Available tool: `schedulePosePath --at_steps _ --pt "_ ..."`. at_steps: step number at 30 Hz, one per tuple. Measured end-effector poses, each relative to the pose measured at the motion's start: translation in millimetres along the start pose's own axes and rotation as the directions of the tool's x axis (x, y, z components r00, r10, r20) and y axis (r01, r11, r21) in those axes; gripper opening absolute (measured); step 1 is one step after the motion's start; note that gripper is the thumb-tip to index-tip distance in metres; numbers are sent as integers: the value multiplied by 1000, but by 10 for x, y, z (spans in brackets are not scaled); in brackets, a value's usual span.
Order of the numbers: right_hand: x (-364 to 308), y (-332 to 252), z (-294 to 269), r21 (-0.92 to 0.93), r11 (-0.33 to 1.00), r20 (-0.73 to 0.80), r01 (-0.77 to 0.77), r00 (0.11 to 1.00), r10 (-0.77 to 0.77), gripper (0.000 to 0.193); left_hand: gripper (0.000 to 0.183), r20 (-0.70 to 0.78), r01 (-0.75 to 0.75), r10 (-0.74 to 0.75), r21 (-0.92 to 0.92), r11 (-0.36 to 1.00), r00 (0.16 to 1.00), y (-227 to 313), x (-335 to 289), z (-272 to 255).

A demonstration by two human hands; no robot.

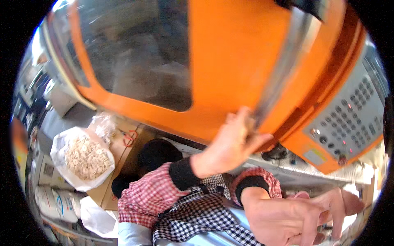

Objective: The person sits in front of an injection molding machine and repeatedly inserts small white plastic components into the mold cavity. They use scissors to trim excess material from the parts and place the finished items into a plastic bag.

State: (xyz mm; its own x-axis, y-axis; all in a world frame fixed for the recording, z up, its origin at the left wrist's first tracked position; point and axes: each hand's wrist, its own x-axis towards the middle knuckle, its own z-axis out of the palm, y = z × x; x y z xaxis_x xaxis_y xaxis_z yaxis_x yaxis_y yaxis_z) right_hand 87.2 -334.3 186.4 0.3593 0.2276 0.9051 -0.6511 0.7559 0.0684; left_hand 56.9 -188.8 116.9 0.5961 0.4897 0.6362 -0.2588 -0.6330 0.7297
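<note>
View: head, the only one; blur over the left fingertips and the grey strip limits the reading.
Orange door [230, 74]: fills the upper middle, in front of the body, its dark window [143, 61] to the left.
Grey strip [283, 67]: runs slantwise down the right part of the orange front, its lower end at the fingers.
Left hand [221, 149]: at the strip's lower end, thumb spread off to the right; whether the fingertips are hooked on the strip or only rest against it, cannot tell.
Judged step: working the door by the strip. Best done with a flat, steady push or pull along the door's line (a twist at the wrist would likely waste effort), thumb clear of the seam.
Right hand [279, 217]: low at right, apart from the door, fingers parted and bent; whether something small sits under them, cannot tell. Better held away from the closing edge.
Button panel [351, 110]: right of the strip, grey, round keys; advisable to check the thumb side is free of it before adding force.
Bag [59, 153]: white, open, pale rings [85, 160] inside, on a cardboard box [123, 151] near the left forearm; elbow should be kept in, as a knock could spill the rings.
</note>
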Motion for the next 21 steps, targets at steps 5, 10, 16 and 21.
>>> schedulePosePath --at_steps 5,10,16,21 --pt "-222 116 -117 98 990 -3 -101 995 101 33 36 230 -155 142 43 987 963 32 90 480" --pt "-416 408 -124 355 902 25 -246 967 253 29 45 124 -296 295 -10 955 947 22 -32 916" --pt "-629 735 -164 494 807 62 -323 939 338 25 40 135 -306 301 11 952 944 -150 65 962" --pt "-873 1028 -294 525 784 48 -331 931 361 22 17 105 -432 456 -194 881 884 78 125 195"
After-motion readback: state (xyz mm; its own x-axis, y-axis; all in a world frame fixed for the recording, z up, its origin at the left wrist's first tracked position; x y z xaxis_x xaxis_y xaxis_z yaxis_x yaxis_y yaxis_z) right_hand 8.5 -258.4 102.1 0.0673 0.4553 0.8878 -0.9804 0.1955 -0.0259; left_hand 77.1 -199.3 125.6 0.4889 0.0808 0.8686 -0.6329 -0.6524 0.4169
